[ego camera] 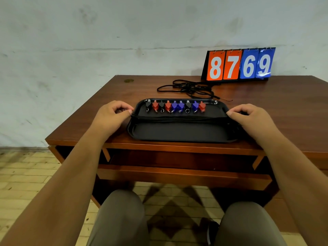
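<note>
Knees of the seated person sit below the front edge of the brown wooden desk (275, 103), and both forearms reach forward over it.

Step in hand, as judged: straightening the bundle of thin black cords (179, 119) across the shallow black rectangular plastic tray (177, 133). The left hand (113, 114) has curled fingers and pinches one end of the bundle between thumb and fingertips at the tray's left rim. The right hand (248, 118) pinches the other end the same way at the right rim. The bundle runs straight between the two hands, over the middle of the tray. Whether it touches the tray floor cannot be told.

Tray contents: beyond the bundle, just ahead of both hands, a row of nine small plastic whistle-shaped pieces (175, 106) lies along the far rim. Order from the left hand: black, red, black, red, blue, blue, black, blue, red. Each carries a metal ring that points back toward the cords.

Next move, as judged: lower the bundle evenly, release both ends together, then separate one cord for a ring. Uneven release risks tangling.

Farther ahead, between the hands, a loose tangle of black cord (191, 88) lies on the desk. Beyond the right hand stands a flip scoreboard (238, 64) reading 8769, on two orange cards and two blue.
</note>
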`<state>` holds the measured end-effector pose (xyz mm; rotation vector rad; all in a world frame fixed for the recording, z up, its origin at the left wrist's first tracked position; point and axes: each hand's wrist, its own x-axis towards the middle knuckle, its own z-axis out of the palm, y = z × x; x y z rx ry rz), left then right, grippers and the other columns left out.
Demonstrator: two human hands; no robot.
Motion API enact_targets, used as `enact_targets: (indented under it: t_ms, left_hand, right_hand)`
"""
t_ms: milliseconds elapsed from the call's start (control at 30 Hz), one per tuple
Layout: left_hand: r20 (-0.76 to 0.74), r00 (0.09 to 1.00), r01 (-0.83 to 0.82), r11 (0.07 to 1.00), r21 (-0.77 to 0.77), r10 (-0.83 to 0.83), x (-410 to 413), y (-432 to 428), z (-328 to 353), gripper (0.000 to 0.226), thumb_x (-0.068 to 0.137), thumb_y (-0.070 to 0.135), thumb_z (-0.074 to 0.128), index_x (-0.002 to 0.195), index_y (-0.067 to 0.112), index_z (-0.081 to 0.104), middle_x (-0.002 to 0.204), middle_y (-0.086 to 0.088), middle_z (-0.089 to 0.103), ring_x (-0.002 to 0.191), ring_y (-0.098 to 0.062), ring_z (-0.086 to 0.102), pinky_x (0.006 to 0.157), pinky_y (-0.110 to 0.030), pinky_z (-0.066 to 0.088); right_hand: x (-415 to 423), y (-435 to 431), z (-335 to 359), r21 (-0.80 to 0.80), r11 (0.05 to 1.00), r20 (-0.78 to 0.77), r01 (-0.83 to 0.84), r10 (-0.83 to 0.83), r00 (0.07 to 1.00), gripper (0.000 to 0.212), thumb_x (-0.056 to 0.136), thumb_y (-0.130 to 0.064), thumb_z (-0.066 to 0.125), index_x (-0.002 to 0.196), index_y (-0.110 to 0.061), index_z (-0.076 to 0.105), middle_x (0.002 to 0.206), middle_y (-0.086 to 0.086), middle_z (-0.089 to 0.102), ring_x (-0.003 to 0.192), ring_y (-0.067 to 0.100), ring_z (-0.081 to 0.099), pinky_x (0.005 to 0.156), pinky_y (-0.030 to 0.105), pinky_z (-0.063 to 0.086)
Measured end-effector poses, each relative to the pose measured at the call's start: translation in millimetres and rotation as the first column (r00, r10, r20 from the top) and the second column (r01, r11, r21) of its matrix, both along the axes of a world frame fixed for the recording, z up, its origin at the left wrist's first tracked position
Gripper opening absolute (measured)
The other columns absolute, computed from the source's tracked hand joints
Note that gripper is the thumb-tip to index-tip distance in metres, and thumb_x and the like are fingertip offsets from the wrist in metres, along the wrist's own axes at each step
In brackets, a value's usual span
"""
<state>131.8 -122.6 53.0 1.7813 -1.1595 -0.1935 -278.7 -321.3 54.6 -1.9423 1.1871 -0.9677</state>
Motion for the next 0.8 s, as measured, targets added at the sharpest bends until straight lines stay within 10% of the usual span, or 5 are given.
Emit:
enact_targets:
  t_ms: [800]
  left_hand:
    - [-0.114,0.988,-0.099,0.993,0.071,0.107,-11,-3,17,0.027,0.107,0.035,0.055,0.104,0.033,0.082,0.102,0.013,0.074,0.092,-0.01,0.066,0.073,-0.025,0.046]
  right_hand:
    - [2,1,11,0.147,0.986,0.098,0.078,-0.093,0.991,0.024,0.102,-0.037,0.062,0.098,-0.034,0.085,0.109,-0.014,0.077,0.105,0.011,0.065,0.085,0.033,0.051]
